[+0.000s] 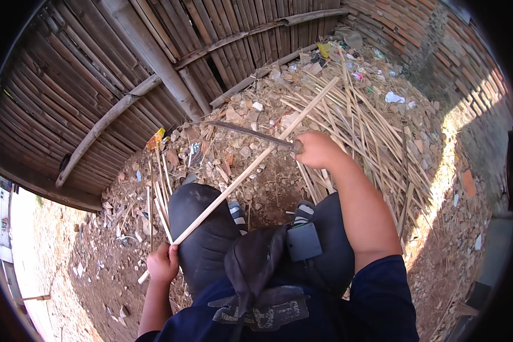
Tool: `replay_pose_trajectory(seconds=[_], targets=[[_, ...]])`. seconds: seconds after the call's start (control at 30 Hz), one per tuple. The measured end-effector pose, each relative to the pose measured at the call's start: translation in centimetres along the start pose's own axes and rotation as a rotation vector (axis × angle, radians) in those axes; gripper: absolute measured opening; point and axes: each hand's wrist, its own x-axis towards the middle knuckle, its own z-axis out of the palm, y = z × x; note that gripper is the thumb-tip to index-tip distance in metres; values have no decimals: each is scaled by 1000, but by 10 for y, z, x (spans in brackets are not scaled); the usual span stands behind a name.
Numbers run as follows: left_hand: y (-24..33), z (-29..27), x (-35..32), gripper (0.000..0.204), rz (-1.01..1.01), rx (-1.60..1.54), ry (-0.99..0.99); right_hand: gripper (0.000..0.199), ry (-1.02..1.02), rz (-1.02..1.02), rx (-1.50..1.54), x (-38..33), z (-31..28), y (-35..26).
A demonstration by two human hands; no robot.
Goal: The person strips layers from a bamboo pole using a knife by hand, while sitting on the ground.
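Pale strip in left hand, beside right hand (with blade)

— How many hands does the person have in view?
— Two: one left hand and one right hand.
— And blades?
— One long blade.
— Strips?
— One pale strip in the grip, one large pile too tangled to count, and one smaller bunch of at least three.
— Walls?
— Two, one slatted wall and one brick wall.
— Feet?
— Two, one left foot and one right foot, plus one dark square object
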Motion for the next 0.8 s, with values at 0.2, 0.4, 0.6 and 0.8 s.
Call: replay_pose_trajectory(seconds=[0.2,0.4,0.6,0.8], targets=[[-9,7,0,37,-10,-36,-17,48,-132,-47,-7,1,-11,-5],[0,4,1,38,-18,2,0,46,17,132,109,7,-10,21],[0,3,-1,38,-19,13,-3,47,-186,23,-54,-7,-12,-18],[-1,4,0,37,-4,11,9,48,-131,103,88,15,-7,13]])
